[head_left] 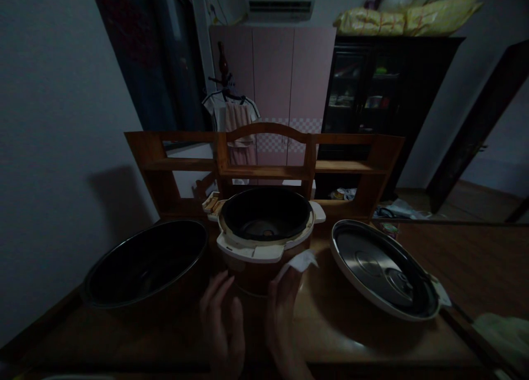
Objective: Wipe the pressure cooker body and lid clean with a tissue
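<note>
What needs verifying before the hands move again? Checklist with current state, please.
1. White wipe in the right hand: ok, held at the front of the rice cooker.
2. Left hand unloaded: ok, nothing visible in it, thumb and fingers apart.
3. Lid off: ok, lying inner side up on the table, to the right.
4. Black inner pot out: ok, left of the cooker.
5. Cooker unplugged: cannot tell, no power cord discernible.
6. Lighting: not ok, dim; cooker's interior too dark to judge for dirt.
</note>
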`<action>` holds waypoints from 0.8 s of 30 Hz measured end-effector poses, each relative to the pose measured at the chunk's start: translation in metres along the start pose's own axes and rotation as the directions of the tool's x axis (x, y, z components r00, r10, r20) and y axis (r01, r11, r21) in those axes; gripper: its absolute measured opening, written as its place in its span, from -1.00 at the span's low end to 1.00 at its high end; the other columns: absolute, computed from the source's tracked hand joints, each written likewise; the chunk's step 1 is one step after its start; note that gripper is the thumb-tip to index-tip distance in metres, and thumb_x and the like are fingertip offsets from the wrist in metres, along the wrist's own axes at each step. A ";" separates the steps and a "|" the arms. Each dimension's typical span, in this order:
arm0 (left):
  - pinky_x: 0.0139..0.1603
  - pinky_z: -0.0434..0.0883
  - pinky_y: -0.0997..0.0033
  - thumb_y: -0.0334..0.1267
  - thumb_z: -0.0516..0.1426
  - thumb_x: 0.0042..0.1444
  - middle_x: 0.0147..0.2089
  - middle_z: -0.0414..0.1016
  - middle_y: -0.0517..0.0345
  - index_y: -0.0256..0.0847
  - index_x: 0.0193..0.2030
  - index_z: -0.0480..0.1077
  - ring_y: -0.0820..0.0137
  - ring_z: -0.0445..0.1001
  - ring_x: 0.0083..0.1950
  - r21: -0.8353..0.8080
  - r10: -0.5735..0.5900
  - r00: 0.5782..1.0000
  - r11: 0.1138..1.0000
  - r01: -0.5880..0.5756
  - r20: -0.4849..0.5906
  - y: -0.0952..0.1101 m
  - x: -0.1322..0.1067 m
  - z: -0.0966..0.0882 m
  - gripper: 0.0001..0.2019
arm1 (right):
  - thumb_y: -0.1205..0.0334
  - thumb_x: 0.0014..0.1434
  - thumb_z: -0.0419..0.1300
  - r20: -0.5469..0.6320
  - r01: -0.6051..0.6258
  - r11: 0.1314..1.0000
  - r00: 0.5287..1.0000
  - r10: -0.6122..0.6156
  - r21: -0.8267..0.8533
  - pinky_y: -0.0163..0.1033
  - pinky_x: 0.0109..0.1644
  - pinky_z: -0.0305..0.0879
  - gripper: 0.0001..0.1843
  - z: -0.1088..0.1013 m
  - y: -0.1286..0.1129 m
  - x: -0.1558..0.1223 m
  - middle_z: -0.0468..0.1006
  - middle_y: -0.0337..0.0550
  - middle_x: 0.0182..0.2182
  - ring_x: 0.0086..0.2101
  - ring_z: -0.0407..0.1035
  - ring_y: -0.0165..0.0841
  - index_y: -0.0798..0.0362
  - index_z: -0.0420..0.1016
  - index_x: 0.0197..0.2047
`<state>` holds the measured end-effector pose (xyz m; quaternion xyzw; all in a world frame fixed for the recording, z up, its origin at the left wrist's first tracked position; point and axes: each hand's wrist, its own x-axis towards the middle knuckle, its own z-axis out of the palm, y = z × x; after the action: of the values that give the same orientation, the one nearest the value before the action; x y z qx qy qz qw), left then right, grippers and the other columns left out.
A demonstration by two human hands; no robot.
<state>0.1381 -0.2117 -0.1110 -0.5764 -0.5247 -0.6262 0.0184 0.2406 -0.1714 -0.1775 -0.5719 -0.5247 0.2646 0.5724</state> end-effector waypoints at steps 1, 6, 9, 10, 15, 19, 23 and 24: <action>0.47 0.11 -0.05 -0.26 0.03 0.35 0.36 0.28 -0.04 -0.09 0.29 0.30 0.14 0.17 0.45 0.003 0.104 0.995 0.995 -0.104 0.007 0.008 0.018 0.001 -0.61 | -0.29 0.41 -0.10 0.029 -0.017 1.000 0.999 0.017 0.007 0.36 0.45 -0.50 0.00 0.003 0.007 -0.007 -0.74 0.01 0.46 0.42 -0.77 -0.08 0.09 -0.57 0.55; 0.54 -0.11 -0.15 -0.29 -0.11 0.41 0.37 0.35 0.04 -0.11 0.25 0.38 0.19 0.12 0.49 0.031 0.334 0.931 0.939 -0.341 0.148 0.020 0.091 0.019 -0.61 | -0.32 0.41 -0.19 -0.095 -0.024 0.999 0.995 0.028 0.047 0.33 0.45 -0.52 0.00 -0.015 -0.021 0.024 -0.67 0.05 0.48 0.43 -0.75 -0.13 0.19 -0.54 0.54; 0.53 -0.07 -0.13 -0.30 -0.13 0.40 0.21 0.51 0.07 -0.13 0.23 0.40 0.23 0.29 0.38 0.038 0.386 0.907 0.917 -0.397 0.171 0.013 0.104 0.028 -0.60 | -0.24 0.45 -0.22 -0.191 0.093 0.996 0.977 -0.094 -0.010 0.24 0.47 -0.55 -0.13 -0.033 -0.052 0.050 -0.60 -0.02 0.50 0.45 -0.68 -0.19 0.12 -0.42 0.56; 0.52 -0.05 -0.11 -0.30 -0.14 0.40 0.20 0.52 0.06 -0.15 0.22 0.40 0.24 0.32 0.35 0.039 0.396 0.904 0.913 -0.406 0.162 0.011 0.104 0.030 -0.60 | -0.21 0.46 -0.21 -0.216 0.137 0.990 0.966 -0.139 -0.026 0.23 0.47 -0.52 -0.16 -0.035 -0.057 0.052 -0.62 -0.04 0.50 0.45 -0.67 -0.20 0.10 -0.42 0.56; 0.51 -0.01 -0.08 -0.27 -0.20 0.40 0.14 0.55 0.02 -0.19 0.15 0.45 0.24 0.38 0.31 0.027 0.396 0.914 0.916 -0.399 0.085 0.006 0.100 0.034 -0.56 | -0.18 0.48 -0.17 -0.150 0.109 0.994 0.983 -0.110 -0.012 0.23 0.48 -0.29 -0.17 -0.014 -0.027 0.007 -0.65 -0.07 0.49 0.45 -0.64 -0.19 0.00 -0.49 0.56; 0.52 -0.03 -0.06 -0.26 -0.21 0.41 0.12 0.57 0.03 -0.18 0.12 0.48 0.26 0.39 0.30 0.009 0.362 0.931 0.932 -0.363 0.052 0.010 0.100 0.037 -0.54 | -0.25 0.44 -0.10 -0.036 0.003 0.999 0.999 -0.002 0.032 0.24 0.48 -0.24 -0.07 -0.004 -0.004 -0.008 -0.53 0.08 0.49 0.45 -0.58 -0.11 0.16 -0.40 0.56; 0.53 -0.06 -0.05 -0.26 -0.21 0.43 0.17 0.55 0.05 -0.16 0.18 0.46 0.28 0.37 0.33 0.013 0.348 0.935 0.937 -0.350 0.066 0.012 0.099 0.036 -0.54 | -0.30 0.41 -0.13 -0.110 -0.016 0.991 0.993 0.030 0.130 0.18 0.49 -0.30 0.00 -0.021 -0.023 0.027 -0.40 0.17 0.49 0.46 -0.45 -0.08 0.29 -0.38 0.55; 0.53 -0.06 -0.06 -0.26 -0.22 0.43 0.19 0.55 0.05 -0.17 0.19 0.44 0.28 0.36 0.34 0.019 0.350 0.934 0.936 -0.352 0.073 0.013 0.099 0.036 -0.54 | -0.30 0.42 -0.15 -0.121 -0.005 0.990 0.992 0.022 0.139 0.15 0.50 -0.32 -0.01 -0.024 -0.028 0.035 -0.38 0.15 0.49 0.46 -0.43 -0.10 0.29 -0.38 0.55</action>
<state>0.1381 -0.1358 -0.0375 -0.6816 -0.4236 -0.5842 0.1211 0.2652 -0.1544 -0.1356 -0.5494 -0.4650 0.2688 0.6400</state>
